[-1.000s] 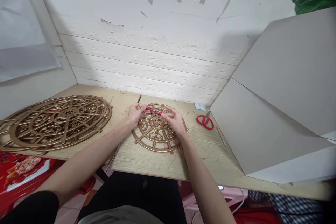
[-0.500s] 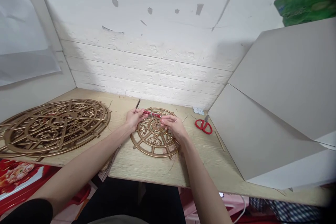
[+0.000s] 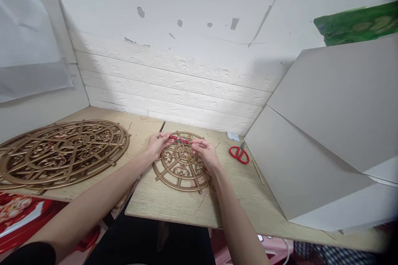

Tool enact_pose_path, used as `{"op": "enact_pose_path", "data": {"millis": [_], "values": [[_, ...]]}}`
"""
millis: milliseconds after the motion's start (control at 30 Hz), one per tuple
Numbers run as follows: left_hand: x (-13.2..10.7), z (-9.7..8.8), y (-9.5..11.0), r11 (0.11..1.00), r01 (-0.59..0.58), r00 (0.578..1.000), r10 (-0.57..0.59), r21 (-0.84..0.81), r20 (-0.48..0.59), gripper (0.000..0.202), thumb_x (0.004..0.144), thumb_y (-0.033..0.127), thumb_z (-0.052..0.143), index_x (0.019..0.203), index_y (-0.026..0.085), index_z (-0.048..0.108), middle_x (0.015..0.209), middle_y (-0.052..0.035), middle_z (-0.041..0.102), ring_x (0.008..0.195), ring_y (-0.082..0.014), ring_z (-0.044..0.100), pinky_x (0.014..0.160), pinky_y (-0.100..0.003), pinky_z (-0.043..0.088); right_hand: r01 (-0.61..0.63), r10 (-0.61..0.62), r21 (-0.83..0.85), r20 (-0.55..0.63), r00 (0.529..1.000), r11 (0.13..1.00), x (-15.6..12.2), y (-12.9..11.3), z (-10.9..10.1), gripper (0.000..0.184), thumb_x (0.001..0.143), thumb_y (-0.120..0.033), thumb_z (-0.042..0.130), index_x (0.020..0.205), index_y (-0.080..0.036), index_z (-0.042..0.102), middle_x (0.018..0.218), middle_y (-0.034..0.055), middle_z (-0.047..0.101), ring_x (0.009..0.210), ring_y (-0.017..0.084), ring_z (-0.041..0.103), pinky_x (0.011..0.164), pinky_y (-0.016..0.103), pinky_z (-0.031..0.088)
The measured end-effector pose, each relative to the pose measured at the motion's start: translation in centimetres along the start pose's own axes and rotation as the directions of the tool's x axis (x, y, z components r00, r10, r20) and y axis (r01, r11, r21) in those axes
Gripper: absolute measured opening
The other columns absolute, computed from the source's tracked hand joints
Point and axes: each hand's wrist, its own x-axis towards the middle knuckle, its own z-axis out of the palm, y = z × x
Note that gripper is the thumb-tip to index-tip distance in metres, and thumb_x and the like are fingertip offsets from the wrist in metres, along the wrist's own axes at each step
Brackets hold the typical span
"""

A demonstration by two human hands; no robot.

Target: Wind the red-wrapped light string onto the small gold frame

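A slim red pen-like rod with a silvery band [image 3: 179, 138] spans the gap between my two hands, roughly level. My left hand [image 3: 158, 145] pinches its left end between thumb and fingers. At the other end, the fingertips of my right hand [image 3: 206, 151] are closed on it. Just beneath lies a round gold lattice panel [image 3: 181, 185] with scrollwork, its upper edge partly covered by my hands. A thin yellowish wire [image 3: 207, 188] curves down by my right wrist; where it starts I cannot tell.
Several larger gold lattice panels [image 3: 116, 156] are stacked on the left of the wooden table [image 3: 168, 207]. Red-handled scissors [image 3: 239, 155] and a thin stick [image 3: 258, 172] lie to the right. White boards [image 3: 323, 153] stand at the right side, a white brick-pattern wall [image 3: 174, 78] behind.
The view has shifted slightly, so the scene sits a little lower. Both hands keep their grip on the red rod, with the right fingers slightly adjusted.
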Motion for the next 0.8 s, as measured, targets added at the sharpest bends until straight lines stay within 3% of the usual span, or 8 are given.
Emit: {"op": "enact_pose_path", "data": {"millis": [300, 800], "values": [[-0.05, 0.07, -0.04, 1.000, -0.002, 0.999, 0.002, -0.002, 0.037, 0.019, 0.070, 0.005, 0.068, 0.060, 0.010, 0.052, 0.064, -0.0059, 0.065, 0.056, -0.0121, 0.064, 0.066, -0.025, 0.056, -0.055, 0.050, 0.101, 0.054, 0.997, 0.993, -0.27, -0.38, 0.69, 0.032, 0.053, -0.030, 0.080, 0.079, -0.016, 0.067, 0.075, 0.0021, 0.067, 0.060, 0.009, 0.055, 0.061, 0.023, 0.046], [-0.15, 0.08, -0.05, 0.999, 0.009, 0.999, -0.011, 0.048, 0.039, 0.018, 0.072, 0.004, 0.065, 0.059, 0.009, 0.054, 0.062, -0.0057, 0.063, 0.054, -0.0113, 0.064, 0.062, -0.022, 0.056, -0.081, 0.070, 0.116, 0.097, 0.993, 0.990, -0.36, -0.33, 0.70, 0.026, 0.054, -0.026, 0.079, 0.075, -0.016, 0.067, 0.072, -0.0005, 0.066, 0.059, 0.007, 0.055, 0.060, 0.021, 0.045]]}}
